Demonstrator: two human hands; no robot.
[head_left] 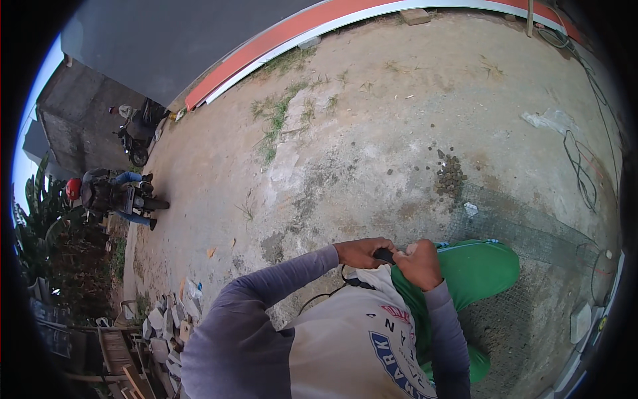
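My left hand point(362, 253) is closed round a small black object point(383, 255) in front of my waist. My right hand point(421, 265), its fingers curled in, presses against the other end of that object. Most of it is hidden by my fingers, so its exact kind does not show. A thin black cord point(319, 297) loops beside my shirt, below the left hand; whether it joins the black object I cannot tell. Just under both hands are my white shirt point(345, 326) and green trousers point(482, 269).
Wire mesh point(525, 216) lies on the concrete by my leg, near a gravel pile point(450, 174). Loose cables point(579, 174) and a clear plastic sheet point(550, 121) are at right. Broken blocks point(161, 326) are heaped lower left. A rider on a motorbike point(136, 199) is at far left.
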